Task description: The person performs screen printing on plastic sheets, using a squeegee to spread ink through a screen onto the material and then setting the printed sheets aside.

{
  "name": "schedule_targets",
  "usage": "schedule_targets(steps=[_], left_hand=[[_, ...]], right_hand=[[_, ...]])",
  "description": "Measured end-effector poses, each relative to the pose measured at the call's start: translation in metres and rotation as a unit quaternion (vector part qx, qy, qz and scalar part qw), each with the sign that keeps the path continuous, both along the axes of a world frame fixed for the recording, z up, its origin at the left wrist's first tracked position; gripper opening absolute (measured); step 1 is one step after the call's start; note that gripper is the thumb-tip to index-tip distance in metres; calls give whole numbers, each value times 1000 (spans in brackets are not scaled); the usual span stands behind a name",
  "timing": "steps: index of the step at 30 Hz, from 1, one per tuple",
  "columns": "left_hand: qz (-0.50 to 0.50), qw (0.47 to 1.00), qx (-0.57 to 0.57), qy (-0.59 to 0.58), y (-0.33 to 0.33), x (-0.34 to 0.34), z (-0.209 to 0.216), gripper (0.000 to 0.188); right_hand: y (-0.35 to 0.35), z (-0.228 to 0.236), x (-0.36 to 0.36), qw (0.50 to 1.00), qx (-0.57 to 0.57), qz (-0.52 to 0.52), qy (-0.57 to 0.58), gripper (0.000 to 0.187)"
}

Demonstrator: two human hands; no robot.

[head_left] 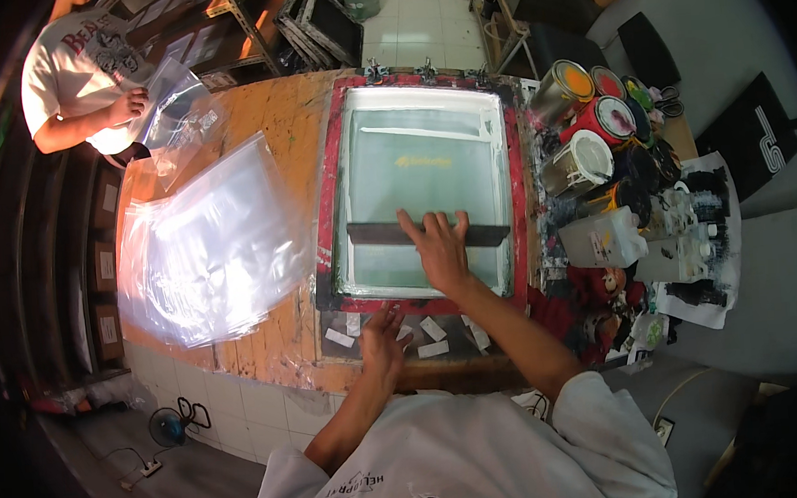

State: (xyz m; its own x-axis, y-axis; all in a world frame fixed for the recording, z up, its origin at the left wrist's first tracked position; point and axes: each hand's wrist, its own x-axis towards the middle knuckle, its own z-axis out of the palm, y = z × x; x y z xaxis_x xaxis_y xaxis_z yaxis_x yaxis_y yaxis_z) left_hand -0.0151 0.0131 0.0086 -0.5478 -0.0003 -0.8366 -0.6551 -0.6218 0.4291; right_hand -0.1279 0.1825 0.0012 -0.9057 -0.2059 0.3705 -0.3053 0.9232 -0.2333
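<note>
A screen-printing frame (pixel 514 173) with red-taped edges and a pale green mesh lies on the wooden table. Across its lower half rests a long dark squeegee (pixel 372 235). My right hand (pixel 441 246) grips the squeegee near its middle, fingers over the far side. My left hand (pixel 384 346) is at the frame's near edge, its fingertips reaching that edge and the thumb held apart. Several small white strips (pixel 433 349) lie around it on the dark board (pixel 368 349). A band of white ink (pixel 423 131) crosses the far part of the mesh.
Clear plastic bags (pixel 220 246) are piled on the table's left. A co-worker (pixel 87 76) at the far left holds another clear bag (pixel 175 107). Paint cans (pixel 562 93) and translucent jugs (pixel 603 238) crowd the right side. Metal clamps (pixel 428 69) stand at the frame's far edge.
</note>
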Motion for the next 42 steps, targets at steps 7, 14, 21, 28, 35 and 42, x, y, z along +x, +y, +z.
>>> schedule_targets(steps=[7, 14, 21, 28, 35, 42], left_hand=[[-14, 1000, -23, -10, 1, 2, -1, 64], [-5, 1000, -21, 1, -3, 8, 1, 43], [0, 1000, 9, 13, -12, 4, 8, 24], [-20, 986, 51, 156, -19, -15, 77, 20], [-27, 869, 121, 480, -20, -88, 151, 33], [-187, 829, -257, 461, 20, -285, 76, 47]], right_hand=[[31, -18, -154, 998, 42, -38, 13, 72], [54, -3, -239, 993, 53, -43, -96, 77], [31, 51, -71, 965, -21, 70, -252, 80], [-13, 130, 54, 998, 20, 0, -59, 73], [3, 228, -5, 990, 46, -1, 136, 62], [35, 349, -108, 1000, 25, -1, 10, 44]])
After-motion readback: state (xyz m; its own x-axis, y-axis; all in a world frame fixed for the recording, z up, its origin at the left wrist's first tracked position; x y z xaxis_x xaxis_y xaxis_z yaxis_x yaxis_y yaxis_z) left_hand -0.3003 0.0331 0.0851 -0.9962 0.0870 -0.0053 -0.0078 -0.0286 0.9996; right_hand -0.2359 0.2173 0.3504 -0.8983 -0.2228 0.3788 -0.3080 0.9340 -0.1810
